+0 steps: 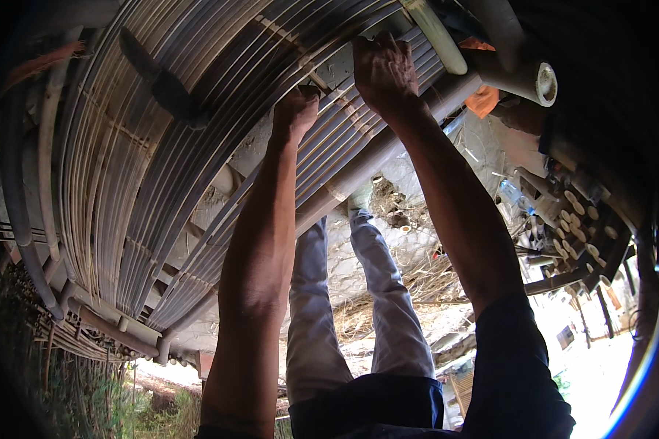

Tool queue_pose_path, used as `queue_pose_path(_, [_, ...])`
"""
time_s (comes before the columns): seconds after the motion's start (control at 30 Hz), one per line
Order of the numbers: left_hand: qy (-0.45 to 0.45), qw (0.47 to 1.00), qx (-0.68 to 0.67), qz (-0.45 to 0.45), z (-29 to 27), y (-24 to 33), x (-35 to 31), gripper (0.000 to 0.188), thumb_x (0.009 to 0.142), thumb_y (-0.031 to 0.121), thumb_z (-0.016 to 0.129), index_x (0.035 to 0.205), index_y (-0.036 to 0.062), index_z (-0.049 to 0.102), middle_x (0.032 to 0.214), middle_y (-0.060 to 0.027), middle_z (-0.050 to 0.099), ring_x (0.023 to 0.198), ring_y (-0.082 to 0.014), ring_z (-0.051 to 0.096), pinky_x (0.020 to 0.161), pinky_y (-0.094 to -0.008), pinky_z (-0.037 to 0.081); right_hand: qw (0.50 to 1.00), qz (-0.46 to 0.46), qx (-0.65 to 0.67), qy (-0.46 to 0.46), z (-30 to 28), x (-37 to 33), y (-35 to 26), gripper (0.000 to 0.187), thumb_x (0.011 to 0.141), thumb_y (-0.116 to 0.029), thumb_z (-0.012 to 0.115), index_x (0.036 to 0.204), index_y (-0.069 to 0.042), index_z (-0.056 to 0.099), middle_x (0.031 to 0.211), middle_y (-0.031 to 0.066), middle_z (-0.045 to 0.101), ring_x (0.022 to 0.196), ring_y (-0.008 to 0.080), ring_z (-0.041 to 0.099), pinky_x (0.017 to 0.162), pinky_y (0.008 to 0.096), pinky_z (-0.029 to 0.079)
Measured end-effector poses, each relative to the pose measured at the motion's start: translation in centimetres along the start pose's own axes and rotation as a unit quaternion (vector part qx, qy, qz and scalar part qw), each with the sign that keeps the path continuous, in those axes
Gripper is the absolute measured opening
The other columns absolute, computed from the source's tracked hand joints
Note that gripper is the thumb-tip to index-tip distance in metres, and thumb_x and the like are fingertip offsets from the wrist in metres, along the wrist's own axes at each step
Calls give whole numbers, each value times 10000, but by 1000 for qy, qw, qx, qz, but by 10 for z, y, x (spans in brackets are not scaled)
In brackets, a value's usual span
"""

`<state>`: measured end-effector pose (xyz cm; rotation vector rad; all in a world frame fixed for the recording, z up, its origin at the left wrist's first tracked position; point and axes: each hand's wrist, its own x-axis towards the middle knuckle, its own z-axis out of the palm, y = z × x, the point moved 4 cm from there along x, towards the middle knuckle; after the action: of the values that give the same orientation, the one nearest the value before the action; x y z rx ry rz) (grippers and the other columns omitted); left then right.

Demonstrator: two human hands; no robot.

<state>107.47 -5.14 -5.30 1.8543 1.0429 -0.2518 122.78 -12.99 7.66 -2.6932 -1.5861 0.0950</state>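
Long, narrow bamboo strips (117, 168) lie side by side across a frame of thick bamboo poles (344, 179). My left hand (297, 113) is closed at a bamboo strip beside a gap in the strips. Farther up and to the right, my right hand (385, 72) is also closed, at the strips near the far end of that gap. The fingertips of both hands are mostly hidden behind the knuckles. On the strips to the left rests a dark, knife-like tool (161, 80).
A cut green bamboo piece (436, 36) and a thick hollow pole (523, 77) lie at the upper right. Bamboo stacked with its cut ends showing (578, 227) stands at the right, near a plastic bottle (516, 196). Straw (425, 282) litters the ground by my legs.
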Motion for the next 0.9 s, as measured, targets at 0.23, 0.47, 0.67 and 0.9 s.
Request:
queue_pose_path(0.23, [-45, 998, -45, 11, 6, 8, -1, 333, 896, 266, 593, 1131, 35, 641, 1079, -130, 686, 988, -227, 637, 874, -332, 495, 996, -18, 34, -84, 22, -10, -17, 175, 834, -132, 527, 975, -80, 617, 881, 101, 674, 952, 298, 629, 919, 535, 394])
queue_pose_path(0.47, [-70, 995, -66, -12, 19, -35, 25, 475, 883, 263, 660, 1264, 22, 511, 1155, -136, 640, 1011, -171, 613, 915, -309, 476, 872, -94, 17, -480, 48, 39, -40, 264, 914, -190, 589, 1129, -40, 620, 1119, 159, 670, 1118, 268, 615, 921, 587, 441])
queue_pose_path(0.67, [-161, 947, -267, -74, 19, -12, 11, 456, 906, 184, 615, 1326, 51, 495, 1165, -77, 611, 1055, -153, 551, 936, -330, 451, 826, -174, 42, -535, 82, 46, -25, 226, 917, -156, 541, 1067, -22, 645, 1050, 148, 685, 977, 256, 646, 850, 444, 514])
queue_pose_path(0.9, [-131, 985, -105, -36, 15, -28, 21, 374, 914, 322, 564, 1174, 57, 611, 1113, -131, 656, 1044, -248, 602, 924, -375, 458, 821, -243, 64, -513, 83, 45, -34, 222, 893, -106, 506, 1008, -10, 671, 972, 152, 697, 853, 270, 658, 775, 396, 527])
